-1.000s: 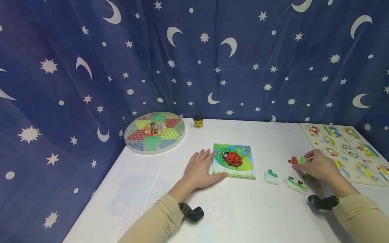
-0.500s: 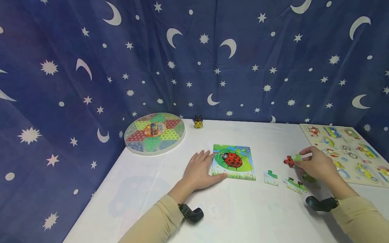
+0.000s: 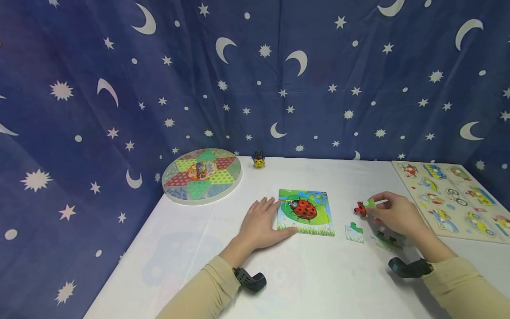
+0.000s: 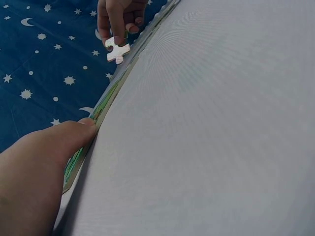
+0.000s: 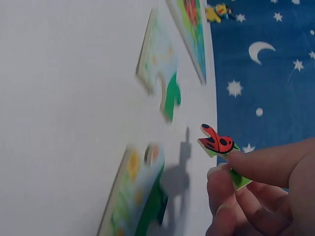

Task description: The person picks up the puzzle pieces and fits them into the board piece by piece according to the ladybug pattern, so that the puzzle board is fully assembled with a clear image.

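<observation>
At the table's (image 3: 318,283) far-left edge, one round Chinese checkers board (image 3: 198,189) is lying flat, its rim compartments showing coloured contents too small to count. Next along, one yellow toy figurine (image 3: 258,161) is standing by the far edge, and it's showing up in the right wrist view too.

Now the left hand (image 3: 256,226): fingers extending, thumb spreading away, and it's bracing the left and near edges of one square ladybug puzzle board (image 3: 306,228) around the middle of the table. The left wrist view is showing that thumb pressing on the board's near side.

Moving right, two loose puzzle pieces are plainly lying on the table: a corner piece (image 3: 354,233), then a wider grassy piece (image 3: 382,240), partly in shadow. Above them the right hand (image 3: 400,215) is pinching one ladybug piece (image 5: 219,142) between thumb and fingers, clear of the surface. The right wrist view is giving us its red, black-spotted face; the left wrist view is catching only its pale back!

Out at the right edge, one vehicle puzzle board (image 3: 416,193) is lying, its far side running along the far-right corner.
</observation>
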### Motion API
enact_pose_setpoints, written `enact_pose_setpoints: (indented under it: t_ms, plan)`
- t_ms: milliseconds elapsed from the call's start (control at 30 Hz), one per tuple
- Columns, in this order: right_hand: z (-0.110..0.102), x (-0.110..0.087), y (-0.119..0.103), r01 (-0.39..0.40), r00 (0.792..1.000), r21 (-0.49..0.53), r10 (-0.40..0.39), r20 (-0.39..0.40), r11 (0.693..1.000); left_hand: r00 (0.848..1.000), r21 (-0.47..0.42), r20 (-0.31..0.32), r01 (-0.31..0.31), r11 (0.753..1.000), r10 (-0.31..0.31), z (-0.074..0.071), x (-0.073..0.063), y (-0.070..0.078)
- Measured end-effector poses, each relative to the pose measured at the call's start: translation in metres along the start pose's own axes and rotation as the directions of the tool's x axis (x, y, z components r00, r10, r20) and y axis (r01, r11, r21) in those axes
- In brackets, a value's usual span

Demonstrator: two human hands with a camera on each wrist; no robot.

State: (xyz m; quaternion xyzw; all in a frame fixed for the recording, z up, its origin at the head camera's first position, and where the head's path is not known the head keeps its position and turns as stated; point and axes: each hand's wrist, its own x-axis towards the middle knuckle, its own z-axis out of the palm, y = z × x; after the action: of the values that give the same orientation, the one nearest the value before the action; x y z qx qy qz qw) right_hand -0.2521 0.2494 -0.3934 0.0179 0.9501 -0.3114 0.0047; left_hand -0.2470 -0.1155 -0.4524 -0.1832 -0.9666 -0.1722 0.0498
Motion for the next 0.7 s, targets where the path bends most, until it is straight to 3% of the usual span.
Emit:
enact_pose_setpoints:
  t_ms: [300,700]
  plan:
    - [0.017,-0.004,-0.021,0.071,0.997,0.064,-0.072,0.016,0.995,1.0,-0.011,0.009,0.005,1.0,-0.005,-0.001,0.0,0.001]
    - [0.032,-0.002,-0.037,0.035,0.999,0.101,-0.038,0.027,0.994,1.0,-0.01,0.008,0.006,1.0,-0.006,-0.001,0.0,0.0]
